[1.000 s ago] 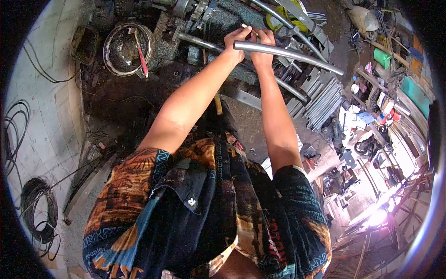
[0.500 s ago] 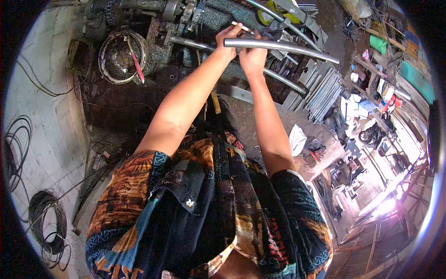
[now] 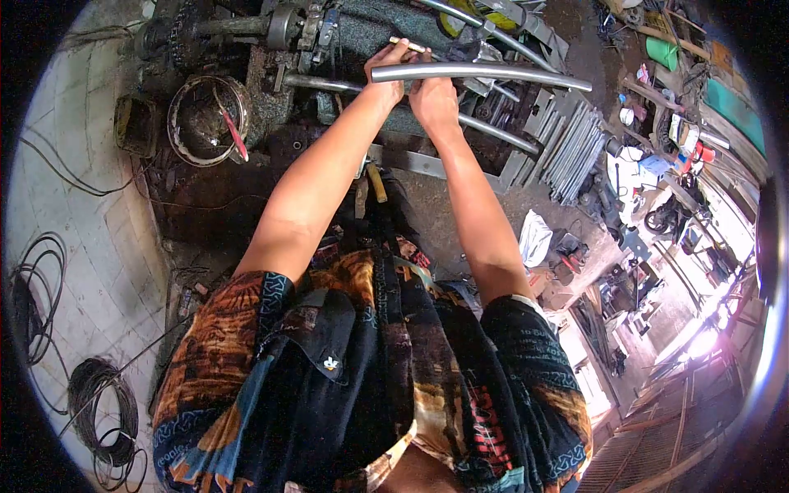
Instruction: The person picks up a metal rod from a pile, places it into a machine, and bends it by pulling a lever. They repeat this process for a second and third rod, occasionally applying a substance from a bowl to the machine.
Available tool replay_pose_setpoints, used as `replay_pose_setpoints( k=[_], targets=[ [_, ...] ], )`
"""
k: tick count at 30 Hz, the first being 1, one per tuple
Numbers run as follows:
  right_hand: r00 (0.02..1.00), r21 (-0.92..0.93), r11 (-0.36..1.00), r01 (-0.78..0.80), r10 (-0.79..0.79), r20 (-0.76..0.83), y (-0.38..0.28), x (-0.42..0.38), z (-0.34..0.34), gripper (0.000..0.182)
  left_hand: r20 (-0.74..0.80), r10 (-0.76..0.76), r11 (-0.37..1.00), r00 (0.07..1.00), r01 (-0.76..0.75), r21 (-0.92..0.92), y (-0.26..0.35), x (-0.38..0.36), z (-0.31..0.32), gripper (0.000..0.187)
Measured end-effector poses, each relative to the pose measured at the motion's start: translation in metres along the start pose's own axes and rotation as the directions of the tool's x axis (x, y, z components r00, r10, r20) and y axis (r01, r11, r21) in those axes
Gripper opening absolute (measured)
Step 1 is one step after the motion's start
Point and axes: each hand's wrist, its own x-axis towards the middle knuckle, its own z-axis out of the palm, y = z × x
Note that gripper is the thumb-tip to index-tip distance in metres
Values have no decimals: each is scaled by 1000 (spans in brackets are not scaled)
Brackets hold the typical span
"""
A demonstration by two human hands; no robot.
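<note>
A long silvery metal tube (image 3: pixel 493 75) lies crosswise at the two hands, its left end near the wrists. My left hand (image 3: pixel 389 71) has its fingers closed on a small pale stick (image 3: pixel 407 45) beyond the tube. Close beside it, my right hand (image 3: pixel 433 96) is closed, its fingers partly hidden by the tube; what they hold cannot be made out. Under the arms, a metal rod (image 3: pixel 329 83) runs across the dark, greasy machine (image 3: pixel 374 29).
A round basin (image 3: pixel 175 123) with a red-handled brush (image 3: pixel 235 135) stands at the left. Metal bars (image 3: pixel 573 152) are stacked right of the machine. Coiled wire (image 3: pixel 82 403) lies lower left. A yellow handle (image 3: pixel 376 183) sticks out below the arms.
Both hands and the tube have shifted slightly left in the view. The camera view has turned a little. Both hands remain closed near the pale stick.
</note>
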Motion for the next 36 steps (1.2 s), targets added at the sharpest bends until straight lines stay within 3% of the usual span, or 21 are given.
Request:
replay_pose_setpoints(
  k=[6,8,10,12,14,17,19,23,26,29,31,34,35,36],
  targets=[
    [985,-210,963,168,-158,64,12,-17,7,56,-21,-32,999,999,32,-9,-4,5,-3,17],
    [996,-116,990,82,-77,42,5,-16,2,53,-7,-14,999,1000,14,-32,-3,3,-2,16],
    [994,-73,991,108,-110,-24,-1,-14,-2,55,-41,-29,999,999,29,-20,-2,3,1,16],
    [991,85,996,-15,26,-135,-8,-12,-5,57,-5,-28,999,1000,29,17,-1,-1,-1,17],
    [991,65,997,36,-27,-134,-4,-6,-4,64,-5,-25,1000,1000,25,7,-2,-3,0,17],
    [1000,35,999,-3,4,-31,1,0,-6,63,-15,-27,1000,1000,27,9,-3,-3,0,17],
    [990,84,994,-73,62,123,1,4,-12,64,-22,-29,999,999,29,24,-5,0,-1,18],
    [997,63,998,25,-30,66,12,9,-5,65,28,-22,1000,999,22,16,-6,1,-3,19],
    [999,-47,999,26,-25,33,10,6,-4,67,-58,-40,998,997,43,43,-6,1,3,17],
    [997,-58,997,54,-50,67,10,-6,-6,60,-38,-29,999,999,30,31,-7,1,2,16],
    [980,-185,978,98,-62,189,11,-12,-4,49,-28,-26,999,999,27,31,-8,3,-1,16],
    [996,-116,990,80,-75,53,3,-19,-4,38,-3,-10,999,1000,10,32,-10,5,-3,17],
    [995,-104,994,45,-35,95,2,-17,-8,50,10,4,999,1000,-4,34,-9,6,-3,17],
    [995,-103,994,46,-36,94,1,-15,-7,50,10,5,999,1000,-5,35,-8,5,-2,17]
  ],
)
